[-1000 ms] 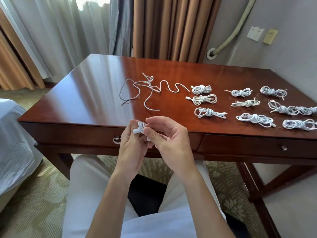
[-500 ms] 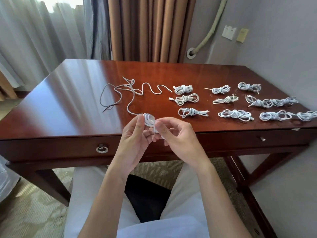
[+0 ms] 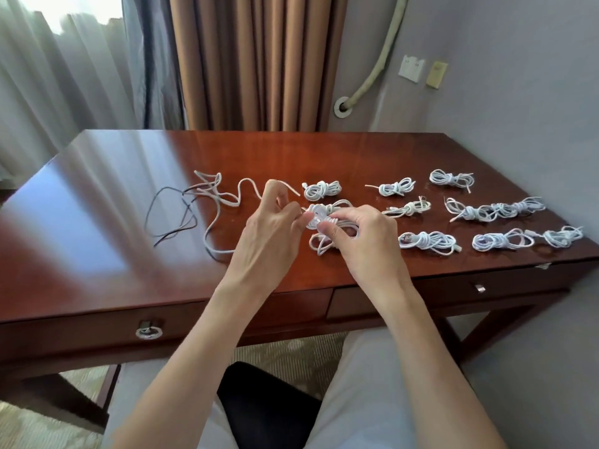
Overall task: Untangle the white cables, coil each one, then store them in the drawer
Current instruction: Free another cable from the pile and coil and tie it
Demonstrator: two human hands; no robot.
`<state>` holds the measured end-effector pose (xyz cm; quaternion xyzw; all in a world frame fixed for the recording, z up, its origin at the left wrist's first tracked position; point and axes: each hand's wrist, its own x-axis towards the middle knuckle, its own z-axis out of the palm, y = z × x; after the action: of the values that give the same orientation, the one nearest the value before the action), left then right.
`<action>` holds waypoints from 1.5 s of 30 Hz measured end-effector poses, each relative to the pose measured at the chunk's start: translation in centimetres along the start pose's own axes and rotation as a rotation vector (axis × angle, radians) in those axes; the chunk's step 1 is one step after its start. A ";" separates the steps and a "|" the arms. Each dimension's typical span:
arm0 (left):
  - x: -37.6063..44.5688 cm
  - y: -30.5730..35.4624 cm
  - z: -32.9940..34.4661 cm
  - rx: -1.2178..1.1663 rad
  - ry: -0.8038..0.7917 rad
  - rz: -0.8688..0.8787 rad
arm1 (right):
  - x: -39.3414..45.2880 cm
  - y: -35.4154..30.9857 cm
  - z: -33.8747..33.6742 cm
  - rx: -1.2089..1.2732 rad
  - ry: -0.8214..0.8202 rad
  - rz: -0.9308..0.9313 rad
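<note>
Over the middle of the desk, my left hand [image 3: 274, 222] and my right hand [image 3: 363, 234] both pinch a small coiled white cable [image 3: 316, 218]. Loose tangled cables [image 3: 214, 196], white with a dark strand, sprawl on the desk to the left of my hands. Several coiled white bundles lie to the right, among them one [image 3: 322, 190] just behind my hands and one [image 3: 428, 243] near the front edge. Two shut drawers sit in the desk front, the left with a ring pull [image 3: 148, 332], the right with a small knob [image 3: 480, 288].
The dark red wooden desk [image 3: 97, 228] stands against a curtained window and a grey wall. A black chair seat [image 3: 262, 400] shows between my legs. Carpet [image 3: 35, 426] lies under the desk.
Both hands have risen from in front of the drawer to above the desk top, carrying the coil toward the row of bundles. The view has shifted closer to the desk.
</note>
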<state>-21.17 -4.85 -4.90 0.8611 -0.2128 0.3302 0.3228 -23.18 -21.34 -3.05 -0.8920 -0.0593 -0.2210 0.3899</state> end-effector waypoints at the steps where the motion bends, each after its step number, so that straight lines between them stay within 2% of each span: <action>1: 1.1 0.1 0.6 0.015 -0.018 0.014 | 0.9 0.6 -0.6 -0.028 0.010 -0.004; 5: 5.4 1.0 3.6 0.058 -0.110 0.089 | 4.9 4.0 -3.8 -0.067 0.037 -0.012; 12: 11.5 3.6 11.8 -0.104 -0.280 0.062 | 10.3 11.4 -9.5 0.045 0.074 0.170; 16: 16.2 7.0 17.9 -0.019 -0.383 0.101 | 13.8 17.6 -13.0 0.089 0.126 0.293; 22: 22.4 12.4 29.5 0.078 -0.520 0.250 | 19.4 27.5 -19.9 0.156 0.172 0.514; 30: 25.3 17.4 41.5 0.260 -0.655 0.366 | 23.6 38.4 -23.5 -0.012 0.101 0.728; 34: 24.9 18.1 45.0 0.316 -0.629 0.440 | 24.1 40.7 -23.9 -0.110 0.089 0.763; 38: 24.8 18.1 46.3 0.292 -0.585 0.371 | 24.3 41.2 -24.4 -0.177 0.067 0.772; 41: 24.7 17.2 45.9 0.266 -0.608 0.361 | 24.2 40.4 -24.4 -0.249 0.062 0.755; 45: 24.9 15.9 42.9 0.115 -0.602 0.383 | 24.0 37.9 -23.9 -0.406 0.049 0.693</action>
<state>5.36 -49.68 -5.35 0.8810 -0.4369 0.1277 0.1290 0.52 -66.32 -3.54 -0.9125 0.2990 -0.1049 0.2586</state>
